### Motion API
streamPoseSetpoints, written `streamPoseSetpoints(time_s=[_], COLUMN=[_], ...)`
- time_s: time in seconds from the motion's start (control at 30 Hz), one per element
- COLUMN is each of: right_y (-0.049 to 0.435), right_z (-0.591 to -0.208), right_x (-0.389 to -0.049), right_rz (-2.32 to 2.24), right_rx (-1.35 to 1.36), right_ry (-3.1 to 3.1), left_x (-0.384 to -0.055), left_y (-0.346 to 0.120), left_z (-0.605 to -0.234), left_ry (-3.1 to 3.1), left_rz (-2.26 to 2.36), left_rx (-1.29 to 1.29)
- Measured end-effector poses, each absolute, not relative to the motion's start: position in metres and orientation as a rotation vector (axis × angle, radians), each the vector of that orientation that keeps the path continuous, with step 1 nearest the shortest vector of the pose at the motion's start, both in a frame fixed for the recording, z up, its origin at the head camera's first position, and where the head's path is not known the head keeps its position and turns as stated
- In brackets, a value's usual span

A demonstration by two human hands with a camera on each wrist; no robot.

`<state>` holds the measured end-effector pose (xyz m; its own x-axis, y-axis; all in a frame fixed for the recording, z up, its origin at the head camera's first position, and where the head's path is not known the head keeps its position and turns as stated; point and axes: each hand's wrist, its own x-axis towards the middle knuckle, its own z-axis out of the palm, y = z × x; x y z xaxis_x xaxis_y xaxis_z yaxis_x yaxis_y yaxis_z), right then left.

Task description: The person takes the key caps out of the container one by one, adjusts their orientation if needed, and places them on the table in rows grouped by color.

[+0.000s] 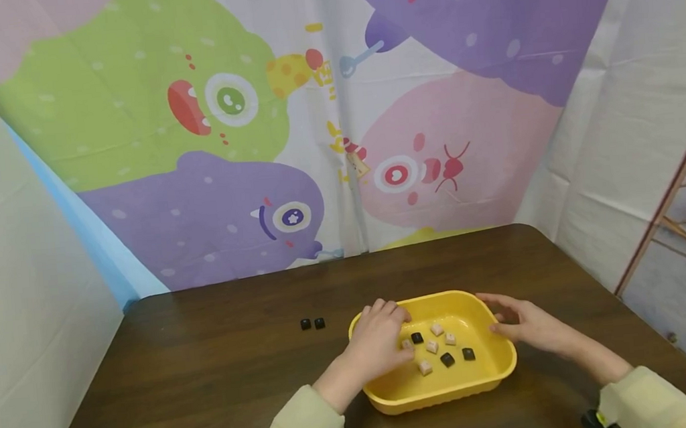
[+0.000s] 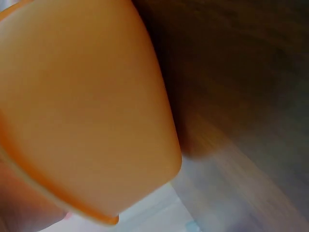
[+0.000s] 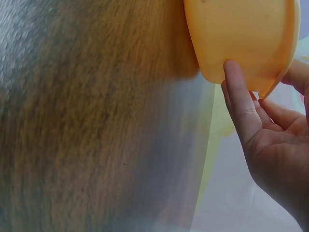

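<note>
In the head view a yellow plastic tub (image 1: 435,391) stands on the dark table, with several small black and pale keycaps inside, such as a black keycap (image 1: 447,359) and a pale keycap (image 1: 425,367). My left hand (image 1: 374,342) reaches over the tub's left rim, thumb and fingers spread apart near a pale keycap at the left side. My right hand (image 1: 530,325) grips the right rim. The right wrist view has its fingers (image 3: 236,92) against the tub's outer wall, thumb on the rim's other side. The left wrist view is filled mostly by the outer wall (image 2: 91,106).
Left of the tub, two black keycaps (image 1: 312,324) lie side by side on the wooden table (image 1: 211,385). A cartoon-printed curtain (image 1: 241,148) hangs behind the table's far edge. A black object with a green part (image 1: 600,421) shows by the right sleeve.
</note>
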<state>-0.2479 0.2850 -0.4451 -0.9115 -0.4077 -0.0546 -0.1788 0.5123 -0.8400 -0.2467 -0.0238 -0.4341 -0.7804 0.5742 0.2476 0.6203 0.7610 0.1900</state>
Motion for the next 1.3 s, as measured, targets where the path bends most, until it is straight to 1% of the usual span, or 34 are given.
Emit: streamPoseSetpoints(time_s=[0.33,0.5,0.8,1.1,1.3], right_y=[0.285,0.285,0.285,0.284,0.283], right_z=[-0.445,-0.446,-0.449,-0.447,-0.446], right_x=[-0.249,-0.250,-0.250,-0.249,-0.249], right_rz=[-1.305,-1.308,-1.307,-1.284,-1.288], right_rx=[-0.478,-0.521,-0.550,-0.487,-0.523], right_ry=[2.552,2.547,2.555,2.569,2.583], left_x=[-0.258,-0.263,-0.264,-0.263,-0.265], left_y=[-0.008,-0.005,0.001,0.004,0.004], left_z=[-0.438,-0.445,-0.454,-0.458,-0.461], left_ry=[-2.831,-2.810,-2.829,-2.835,-2.839], left_rz=[-0.190,-0.145,-0.063,0.006,0.042], left_rx=[-0.981,-1.029,-1.077,-1.074,-1.068])
